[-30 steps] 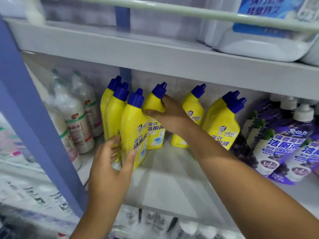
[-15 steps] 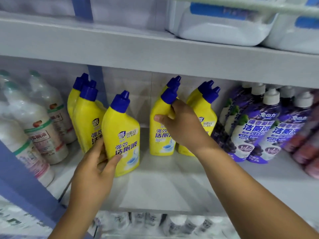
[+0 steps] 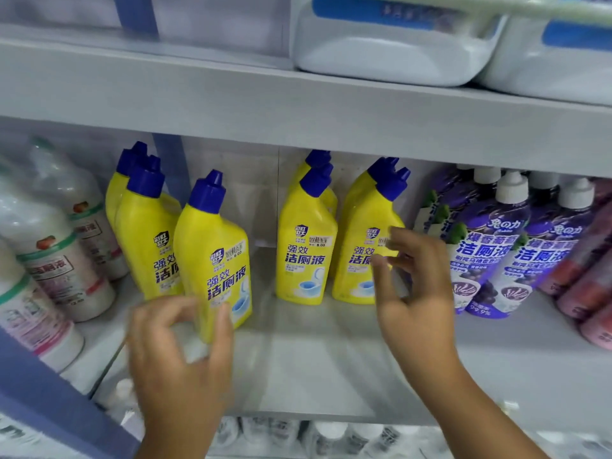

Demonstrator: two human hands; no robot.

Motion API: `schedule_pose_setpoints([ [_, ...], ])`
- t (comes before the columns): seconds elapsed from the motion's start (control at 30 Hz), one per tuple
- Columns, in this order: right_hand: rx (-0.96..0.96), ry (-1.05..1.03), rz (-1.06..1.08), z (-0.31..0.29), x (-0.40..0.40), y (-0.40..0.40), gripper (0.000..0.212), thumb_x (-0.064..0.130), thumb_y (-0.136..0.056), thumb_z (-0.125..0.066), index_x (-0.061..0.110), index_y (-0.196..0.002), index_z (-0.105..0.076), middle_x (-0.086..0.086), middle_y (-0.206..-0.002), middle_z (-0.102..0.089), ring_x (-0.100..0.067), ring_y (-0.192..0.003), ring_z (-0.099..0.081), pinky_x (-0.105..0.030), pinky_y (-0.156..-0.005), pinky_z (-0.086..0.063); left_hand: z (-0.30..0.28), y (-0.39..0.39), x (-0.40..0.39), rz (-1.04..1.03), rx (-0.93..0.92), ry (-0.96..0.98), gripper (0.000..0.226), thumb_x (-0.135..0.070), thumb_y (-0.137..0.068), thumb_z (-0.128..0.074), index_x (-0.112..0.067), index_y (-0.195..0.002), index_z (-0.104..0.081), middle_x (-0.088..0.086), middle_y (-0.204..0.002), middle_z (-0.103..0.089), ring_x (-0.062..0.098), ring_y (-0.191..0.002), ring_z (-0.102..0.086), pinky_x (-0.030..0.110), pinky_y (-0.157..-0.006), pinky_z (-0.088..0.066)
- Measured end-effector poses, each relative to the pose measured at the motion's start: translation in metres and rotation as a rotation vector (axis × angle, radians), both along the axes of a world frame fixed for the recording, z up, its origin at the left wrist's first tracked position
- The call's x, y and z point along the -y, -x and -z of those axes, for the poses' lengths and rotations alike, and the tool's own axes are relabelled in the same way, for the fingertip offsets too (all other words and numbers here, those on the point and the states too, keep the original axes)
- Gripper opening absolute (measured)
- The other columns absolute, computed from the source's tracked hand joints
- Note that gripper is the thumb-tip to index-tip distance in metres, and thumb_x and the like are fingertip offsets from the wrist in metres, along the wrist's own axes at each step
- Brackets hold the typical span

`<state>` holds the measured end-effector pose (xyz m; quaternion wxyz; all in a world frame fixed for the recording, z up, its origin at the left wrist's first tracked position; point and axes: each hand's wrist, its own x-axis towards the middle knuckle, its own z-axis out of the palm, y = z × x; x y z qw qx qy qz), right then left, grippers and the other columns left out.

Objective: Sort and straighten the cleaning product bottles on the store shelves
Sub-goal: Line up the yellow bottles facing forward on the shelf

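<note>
— While fronting the yellow toilet-cleaner rows on the middle shelf [image 3: 314, 369]: which step?

— Squaring the front-left yellow bottle [image 3: 215, 260]. Left hand [image 3: 178, 362] low at its base, thumb and fingers curled around the foot; blurred, so cannot tell whether truly clamped or just touching. Stands upright, forward of two more yellow bottles behind it.

— And the right hand [image 3: 417, 293]?

— Released. Fingers loose and spread, in front of the right yellow bottle [image 3: 361, 253], holding nothing. Middle yellow bottle [image 3: 306, 246] upright just beside that one, label facing out.

— Changed from half a second ago?

— Yes. Then gripping the middle bottle by its neck; now let go and drawn back to the right. Left hand much the same place, on the same bottle.

— Next move, as a judgement?

— Probably sliding the left bottle rightward to close the gap toward the middle one, label forward. Calls for a low, steady push; tall narrow shape, likely to tip if shoved high. Purple bottles [image 3: 490, 246] close on the right, white bottles [image 3: 59, 260] on the left, so little sideways room.
</note>
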<state>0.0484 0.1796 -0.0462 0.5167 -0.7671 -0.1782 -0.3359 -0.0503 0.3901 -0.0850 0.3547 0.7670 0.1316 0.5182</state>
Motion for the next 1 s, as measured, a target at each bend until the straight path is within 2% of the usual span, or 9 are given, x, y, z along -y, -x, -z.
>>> schedule_pose_setpoints([
  [0.07,-0.147,-0.077,0.048,0.018,0.022,-0.015,0.043,0.016,-0.087,-0.079,0.013,-0.123,-0.055,0.012,-0.119,-0.054,-0.013,-0.111,-0.062,-0.043,-0.097,-0.053,0.001,-0.009,0.024,0.246,-0.025,-0.01,0.024,-0.032,-0.087,-0.069,-0.026,-0.108,-0.058,-0.007,-0.1,-0.058,0.01,-0.092,-0.058,0.021,-0.089,-0.045],
  [0.1,-0.278,-0.09,0.05,0.026,0.027,-0.025,0.057,0.026,-0.082,-0.084,0.015,-0.129,-0.053,0.012,-0.124,-0.054,-0.007,-0.115,-0.059,-0.042,-0.102,-0.051,0.005,-0.021,0.035,0.354,-0.099,0.034,0.031,-0.036,-0.087,-0.071,-0.029,-0.115,-0.058,-0.011,-0.11,-0.061,0.006,-0.103,-0.061,0.023,-0.094,-0.047],
  [0.17,-0.475,-0.072,-0.004,0.039,0.027,-0.04,0.091,0.048,-0.068,-0.089,0.014,-0.141,-0.047,0.005,-0.138,-0.056,-0.005,-0.126,-0.056,-0.043,-0.108,-0.048,0.015,-0.051,0.051,0.431,-0.242,0.133,0.062,-0.039,-0.086,-0.077,-0.024,-0.14,-0.05,-0.005,-0.14,-0.057,0.014,-0.131,-0.055,0.032,-0.108,-0.045],
  [0.2,-0.523,-0.074,-0.061,0.046,0.024,-0.047,0.098,0.047,-0.064,-0.089,0.016,-0.145,-0.044,0.003,-0.142,-0.056,-0.006,-0.129,-0.055,-0.041,-0.109,-0.048,0.02,-0.067,0.056,0.403,-0.291,0.142,0.078,-0.039,-0.086,-0.078,-0.017,-0.151,-0.041,0.005,-0.151,-0.05,0.023,-0.14,-0.049,0.032,-0.114,-0.039],
  [0.3,-0.494,-0.053,-0.177,0.057,0.015,-0.058,0.075,-0.002,-0.07,-0.087,0.024,-0.131,-0.051,0.008,-0.122,-0.068,0.004,-0.106,-0.066,-0.017,-0.087,-0.053,0.025,-0.106,0.061,0.332,-0.405,0.192,0.097,-0.037,-0.087,-0.078,-0.005,-0.159,-0.023,0.019,-0.157,-0.04,0.033,-0.144,-0.041,0.028,-0.113,-0.031],
  [0.37,-0.461,-0.035,-0.163,0.06,0.012,-0.062,0.067,-0.012,-0.072,-0.083,0.029,-0.116,-0.053,0.014,-0.109,-0.068,0.012,-0.088,-0.066,-0.01,-0.075,-0.05,0.025,-0.121,0.059,0.363,-0.426,0.273,0.098,-0.035,-0.087,-0.079,-0.007,-0.16,-0.02,0.015,-0.155,-0.045,0.029,-0.139,-0.048,0.025,-0.106,-0.034],
  [0.53,-0.469,-0.057,-0.176,0.067,0.012,-0.068,0.063,-0.002,-0.074,-0.086,0.02,-0.122,-0.052,0.013,-0.109,-0.067,0.014,-0.087,-0.065,-0.001,-0.074,-0.044,0.035,-0.135,0.053,0.376,-0.468,0.287,0.087,-0.025,-0.089,-0.077,-0.01,-0.158,-0.025,0.012,-0.149,-0.053,0.029,-0.132,-0.054,0.034,-0.103,-0.043],
  [0.8,-0.486,-0.05,-0.256,0.074,0.017,-0.085,0.067,0.002,-0.079,-0.084,0.011,-0.135,-0.049,0.0,-0.125,-0.068,-0.006,-0.111,-0.067,-0.014,-0.09,-0.051,0.033,-0.142,0.049,0.461,-0.437,0.303,0.077,-0.016,-0.09,-0.076,-0.01,-0.152,-0.031,0.001,-0.135,-0.06,0.014,-0.114,-0.059,0.024,-0.094,-0.042],
  [1.0,-0.473,-0.067,-0.251,0.082,0.016,-0.094,0.064,0.01,-0.079,-0.086,0.014,-0.133,-0.051,0.0,-0.124,-0.07,-0.01,-0.111,-0.069,-0.027,-0.095,-0.056,0.036,-0.147,0.042,0.475,-0.45,0.273,0.07,-0.021,-0.09,-0.076,-0.014,-0.146,-0.035,-0.001,-0.135,-0.062,0.019,-0.118,-0.061,0.041,-0.102,-0.05],
])
